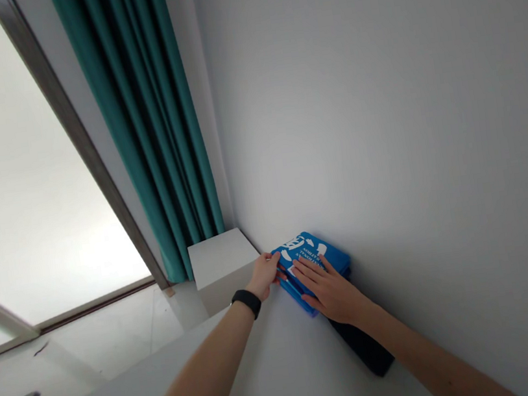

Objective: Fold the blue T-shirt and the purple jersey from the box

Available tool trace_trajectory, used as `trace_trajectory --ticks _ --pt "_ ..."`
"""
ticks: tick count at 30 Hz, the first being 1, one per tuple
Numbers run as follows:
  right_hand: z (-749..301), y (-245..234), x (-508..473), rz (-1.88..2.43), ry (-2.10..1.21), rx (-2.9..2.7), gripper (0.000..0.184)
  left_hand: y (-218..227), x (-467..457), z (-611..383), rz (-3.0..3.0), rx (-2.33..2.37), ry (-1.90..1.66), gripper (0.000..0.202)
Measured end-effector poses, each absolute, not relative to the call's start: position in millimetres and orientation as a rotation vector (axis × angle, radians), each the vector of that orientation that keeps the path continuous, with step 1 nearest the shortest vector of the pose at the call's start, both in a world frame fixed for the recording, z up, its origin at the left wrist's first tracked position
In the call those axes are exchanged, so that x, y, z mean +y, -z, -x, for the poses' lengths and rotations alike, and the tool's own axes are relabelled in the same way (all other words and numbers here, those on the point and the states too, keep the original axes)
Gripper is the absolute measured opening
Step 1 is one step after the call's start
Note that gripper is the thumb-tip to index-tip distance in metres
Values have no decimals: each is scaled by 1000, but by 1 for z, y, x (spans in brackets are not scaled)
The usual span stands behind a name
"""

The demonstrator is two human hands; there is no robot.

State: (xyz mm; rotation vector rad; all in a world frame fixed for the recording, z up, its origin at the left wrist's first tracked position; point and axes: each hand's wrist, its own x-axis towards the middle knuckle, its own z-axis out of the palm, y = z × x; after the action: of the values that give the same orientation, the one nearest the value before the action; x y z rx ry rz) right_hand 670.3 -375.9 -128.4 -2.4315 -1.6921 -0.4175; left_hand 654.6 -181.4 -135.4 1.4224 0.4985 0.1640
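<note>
Well, a blue book (314, 253) lies flat on a pale worktop (275, 386), right up against a grey wall (393, 107). Its cover carries white print, upside down from this view and partly under the fingers; one line might say "FASHION", but I can't read it for certain, and no brand can be made out. White mitten-like shapes sit near the top corner.

The left hand (264, 275), with a black wristband (247, 303) on its wrist, has a curled grip on the book's near edge, fingers closed over the cover. The right hand (328, 287) lies open on the cover, fingers spread, pressing flat rather than gripping. A thin red strip (282, 275) shows by the left fingertips, too small to identify. Layered blue edges suggest more than one item, though the hands hide how many.

A dark flat object (364, 348) sticks out from under the book, mostly hidden. Farther off stand a white box (225, 269), a teal curtain (145, 123) and a bright glass door (27, 159).
</note>
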Motion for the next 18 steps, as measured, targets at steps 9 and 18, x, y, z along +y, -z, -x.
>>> trace_trajectory --ticks 9,18 --pt "-662 152 -372 2571 563 -1480 56 138 -180 -661 -1403 543 -147 27" --pt "-664 140 -385 2481 655 -1692 55 139 -176 -664 -1450 543 -119 17"
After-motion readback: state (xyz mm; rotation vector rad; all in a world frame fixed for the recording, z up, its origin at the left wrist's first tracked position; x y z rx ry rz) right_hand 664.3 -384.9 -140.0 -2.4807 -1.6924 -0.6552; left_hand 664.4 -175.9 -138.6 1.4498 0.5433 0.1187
